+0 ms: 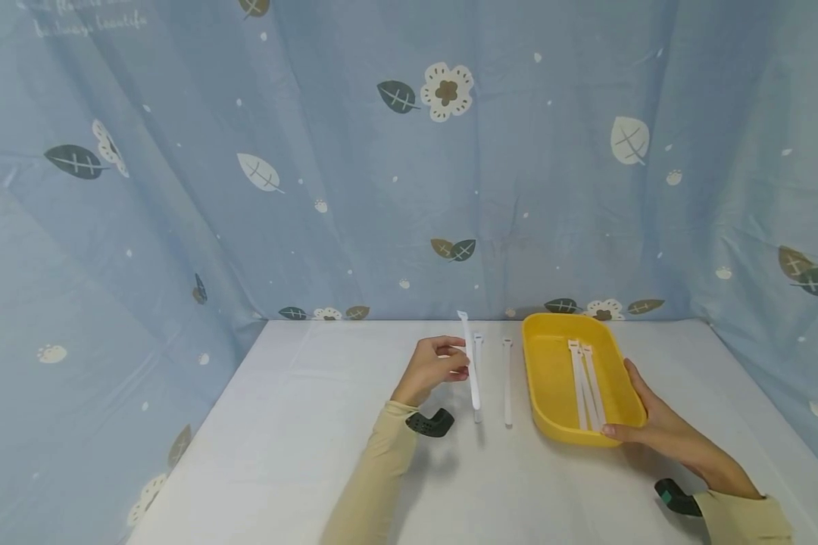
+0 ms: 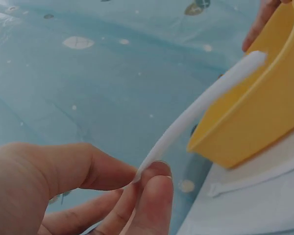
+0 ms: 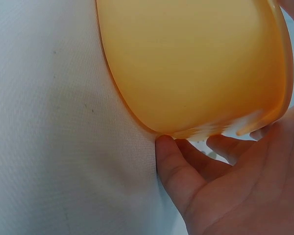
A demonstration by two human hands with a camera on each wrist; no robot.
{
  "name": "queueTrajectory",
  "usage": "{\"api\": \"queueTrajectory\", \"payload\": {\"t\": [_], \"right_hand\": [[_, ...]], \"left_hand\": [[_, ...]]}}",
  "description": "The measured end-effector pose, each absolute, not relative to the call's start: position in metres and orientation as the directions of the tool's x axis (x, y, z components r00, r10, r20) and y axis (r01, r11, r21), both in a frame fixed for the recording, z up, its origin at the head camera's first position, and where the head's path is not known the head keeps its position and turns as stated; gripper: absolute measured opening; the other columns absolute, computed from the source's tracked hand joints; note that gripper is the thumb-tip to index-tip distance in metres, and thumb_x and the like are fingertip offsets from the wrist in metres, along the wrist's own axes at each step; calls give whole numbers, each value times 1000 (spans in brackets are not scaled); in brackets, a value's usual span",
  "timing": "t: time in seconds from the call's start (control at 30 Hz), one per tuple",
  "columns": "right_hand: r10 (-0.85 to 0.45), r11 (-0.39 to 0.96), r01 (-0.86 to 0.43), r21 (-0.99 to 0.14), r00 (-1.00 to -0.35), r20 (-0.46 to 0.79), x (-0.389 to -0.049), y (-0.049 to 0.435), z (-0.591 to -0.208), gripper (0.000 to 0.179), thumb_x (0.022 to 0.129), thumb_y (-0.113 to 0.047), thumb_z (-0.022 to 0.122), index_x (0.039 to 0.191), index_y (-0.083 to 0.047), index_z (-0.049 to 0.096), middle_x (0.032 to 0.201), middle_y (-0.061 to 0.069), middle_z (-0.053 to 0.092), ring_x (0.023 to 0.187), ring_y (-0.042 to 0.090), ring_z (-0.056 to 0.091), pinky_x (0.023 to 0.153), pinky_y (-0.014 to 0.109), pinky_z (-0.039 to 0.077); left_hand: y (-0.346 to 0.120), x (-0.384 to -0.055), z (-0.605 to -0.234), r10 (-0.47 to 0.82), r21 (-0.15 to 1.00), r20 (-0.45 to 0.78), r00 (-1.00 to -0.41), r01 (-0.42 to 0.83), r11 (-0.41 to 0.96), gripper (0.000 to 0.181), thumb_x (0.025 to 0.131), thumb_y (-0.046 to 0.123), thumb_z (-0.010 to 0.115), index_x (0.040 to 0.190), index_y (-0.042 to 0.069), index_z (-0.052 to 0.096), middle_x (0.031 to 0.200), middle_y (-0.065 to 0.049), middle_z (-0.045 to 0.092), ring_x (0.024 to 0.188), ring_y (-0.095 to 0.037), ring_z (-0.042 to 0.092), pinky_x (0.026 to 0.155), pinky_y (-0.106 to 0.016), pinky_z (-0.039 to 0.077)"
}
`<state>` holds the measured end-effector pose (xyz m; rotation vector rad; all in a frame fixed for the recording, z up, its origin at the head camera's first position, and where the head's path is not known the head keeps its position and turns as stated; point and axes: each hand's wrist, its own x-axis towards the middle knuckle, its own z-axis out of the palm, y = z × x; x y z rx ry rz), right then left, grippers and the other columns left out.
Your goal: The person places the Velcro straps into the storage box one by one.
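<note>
My left hand [image 1: 438, 367] pinches a white cable tie [image 1: 471, 378] between thumb and fingers, its head end pointing up. In the left wrist view the held cable tie [image 2: 198, 107] bends away from the fingertips [image 2: 157, 171] and overlaps the yellow tray [image 2: 259, 112]. My right hand [image 1: 668, 428] grips the tray [image 1: 544, 393] at its right side, with the thumb at the near rim corner. Close up, the fingers [image 3: 179, 169] of that hand press against the tray's outer wall and bottom edge. Several white cable ties [image 1: 578, 382] lie lengthwise inside the tray.
Two more cable ties lie on the white table [image 1: 300, 439]: one [image 1: 507, 386] left of the tray, another [image 1: 479, 347] partly hidden behind the held one. A blue patterned curtain [image 1: 354, 151] hangs behind the table and along its sides.
</note>
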<state>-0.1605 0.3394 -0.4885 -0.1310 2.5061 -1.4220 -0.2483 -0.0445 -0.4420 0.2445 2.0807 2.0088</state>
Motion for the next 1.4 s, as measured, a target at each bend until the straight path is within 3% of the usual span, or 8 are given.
{"api": "queueTrajectory", "payload": {"t": [0.47, 1.4], "right_hand": [[-199, 513, 54, -856, -963, -180, -161, 340, -488, 127, 89, -29, 76, 160, -20, -29, 169, 29, -20, 151, 64, -2, 108, 89, 11], [-200, 513, 50, -857, -964, -176, -160, 339, -489, 128, 89, -29, 77, 160, -19, -29, 169, 29, -18, 152, 63, 1, 109, 88, 11]], "left_hand": [[-33, -248, -432, 291, 1000, -18, -957, -17, 7, 39, 92, -1, 68, 130, -7, 65, 92, -6, 68, 71, -12, 71, 74, -29, 66], [-2, -249, -408, 299, 997, -18, -954, -38, -61, 37, 91, -2, 71, 127, -4, 67, 96, -10, 71, 71, -14, 71, 76, -32, 66]]}}
